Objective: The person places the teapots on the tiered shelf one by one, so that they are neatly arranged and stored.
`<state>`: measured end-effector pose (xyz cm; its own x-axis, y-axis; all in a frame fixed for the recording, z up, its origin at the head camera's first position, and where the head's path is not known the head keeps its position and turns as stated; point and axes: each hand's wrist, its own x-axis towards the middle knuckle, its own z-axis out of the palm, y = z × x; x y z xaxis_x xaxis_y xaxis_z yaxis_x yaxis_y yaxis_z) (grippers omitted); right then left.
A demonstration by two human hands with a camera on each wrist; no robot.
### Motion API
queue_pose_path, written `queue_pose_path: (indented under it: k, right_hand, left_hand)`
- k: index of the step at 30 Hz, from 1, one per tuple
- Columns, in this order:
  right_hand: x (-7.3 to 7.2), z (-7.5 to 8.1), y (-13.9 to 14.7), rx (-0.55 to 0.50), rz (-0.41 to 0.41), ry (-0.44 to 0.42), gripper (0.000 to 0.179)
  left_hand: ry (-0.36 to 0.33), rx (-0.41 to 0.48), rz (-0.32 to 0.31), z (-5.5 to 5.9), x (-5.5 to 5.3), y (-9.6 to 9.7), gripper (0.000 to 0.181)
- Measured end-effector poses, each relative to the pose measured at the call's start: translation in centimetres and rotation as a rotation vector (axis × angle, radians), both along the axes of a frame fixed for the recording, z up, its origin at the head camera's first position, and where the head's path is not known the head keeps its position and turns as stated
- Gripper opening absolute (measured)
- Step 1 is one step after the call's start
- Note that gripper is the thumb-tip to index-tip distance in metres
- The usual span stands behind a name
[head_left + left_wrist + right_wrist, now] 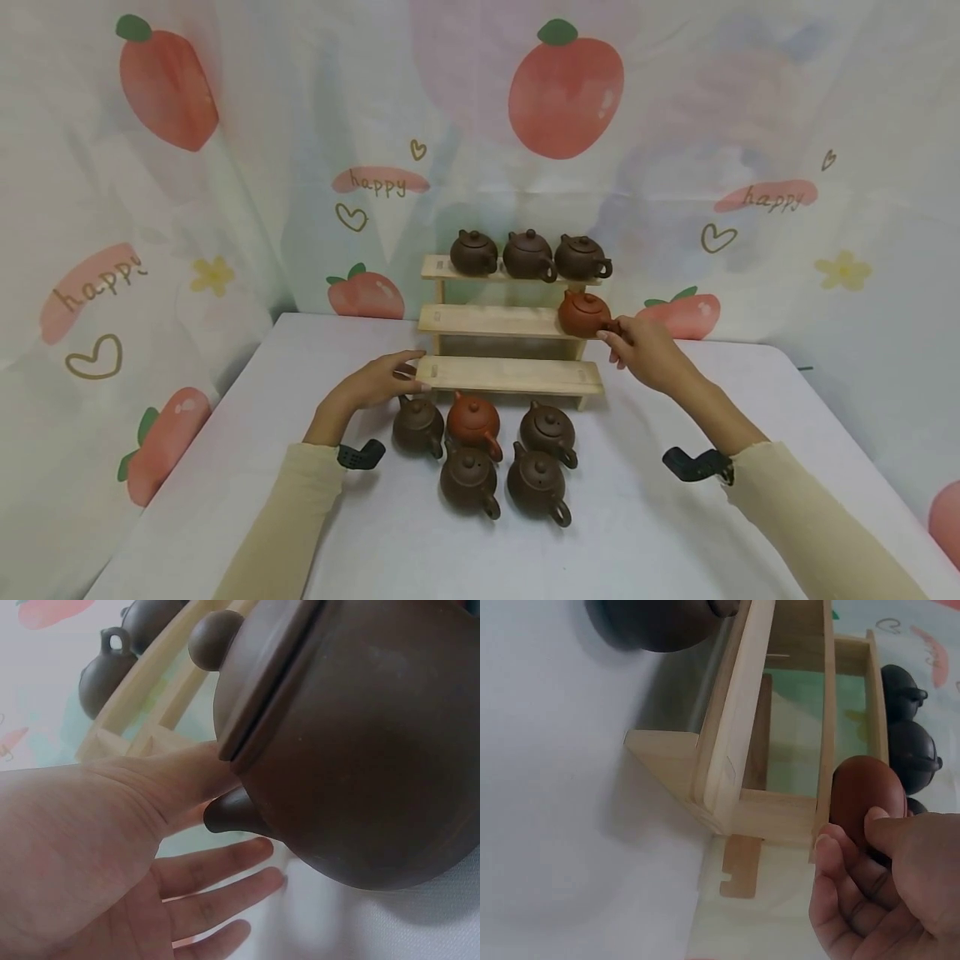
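Observation:
My right hand [651, 354] pinches the handle of a reddish-brown teapot [583, 314] at the right end of the wooden rack's middle shelf [495, 320]. In the right wrist view, thumb and fingers close around the handle side of that teapot [866, 796]; whether its base bears fully on the shelf is unclear. At the left end of the bottom shelf [510, 375], my left hand [375, 382] touches the wood. Its lower fingers look straight in the left wrist view, while a dark brown teapot [360, 750] hides the thumb's tip.
Three dark teapots [528, 254] line the top shelf. On the white tabletop [645, 533], before the rack, stand several dark teapots [468, 479] and one reddish teapot [472, 419]. A fruit-printed cloth [480, 100] hangs behind.

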<state>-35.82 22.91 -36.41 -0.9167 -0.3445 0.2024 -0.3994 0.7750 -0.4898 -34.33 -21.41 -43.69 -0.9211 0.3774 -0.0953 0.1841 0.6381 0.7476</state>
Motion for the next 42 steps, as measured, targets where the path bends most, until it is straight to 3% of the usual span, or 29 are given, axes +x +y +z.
queue_pose_path:
  k: [9, 15, 23, 27, 33, 38, 42]
  right_hand:
    - [0.5, -0.5, 0.3, 0.002, -0.034, -0.008, 0.031]
    - [1.6, -1.4, 0.3, 0.044, -0.074, -0.089, 0.041]
    - [6.8, -4.0, -1.6, 0.106, -0.026, -0.262, 0.048]
    - [9.2, -5.0, -2.9, 0.123, -0.015, -0.297, 0.051]
    - [11.2, -6.4, -3.8, 0.158, 0.037, -0.23, 0.036]
    - [11.6, -6.9, -3.8, 0.162, 0.105, -0.138, 0.02]
    - [11.6, -7.1, -3.8, 0.146, 0.096, -0.123, 0.017]
  left_hand:
    - [0.004, 0.0, -0.008, -0.2, -0.1, 0.1, 0.073]
    - [0.017, -0.003, -0.011, -0.1, 0.0, 0.1, 0.073]
    - [0.015, 0.015, -0.029, -0.2, 0.1, 0.1, 0.072]
    - [0.012, 0.01, -0.02, -0.2, 0.0, 0.1, 0.073]
    - [0.014, -0.009, -0.017, -0.3, -0.1, 0.1, 0.073]
    - [0.015, -0.003, -0.013, -0.1, 0.0, 0.2, 0.073]
    - [0.01, -0.013, -0.011, 0.0, 0.0, 0.2, 0.074]
